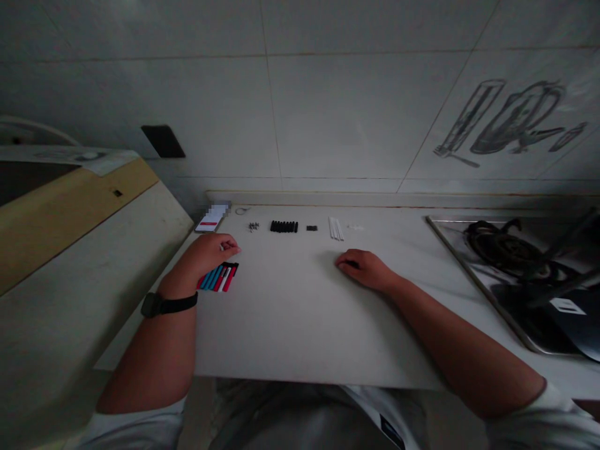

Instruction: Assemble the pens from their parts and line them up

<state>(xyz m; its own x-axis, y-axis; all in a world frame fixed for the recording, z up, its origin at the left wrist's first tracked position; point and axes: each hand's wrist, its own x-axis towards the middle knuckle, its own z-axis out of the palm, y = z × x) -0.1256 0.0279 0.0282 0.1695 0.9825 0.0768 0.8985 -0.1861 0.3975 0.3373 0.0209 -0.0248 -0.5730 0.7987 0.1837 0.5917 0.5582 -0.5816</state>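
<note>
My left hand (210, 251), with a dark watch (159, 305) on its wrist, hovers or rests just above a row of slim blue, red and white tubes (219, 277). Its fingers are loosely curled, and I see nothing in them. On the counter, my right hand (368, 267) rests in a loose fist, a dark shadowed gap inside it. Beyond the hands lie small metallic pieces (254, 226), a row of short black cylinders (284, 226), a cluster of tiny dark pieces (312, 228), thin white sticks (336, 229) and tiny clear pieces (355, 227).
A phone (213, 217) lies at the counter's back left, beside a small ring (241, 211). To the right, a gas stove (506, 250) sits in its metal tray. A wooden-edged panel (84, 212) stands left, and the tiled wall (337, 119) closes off the back.
</note>
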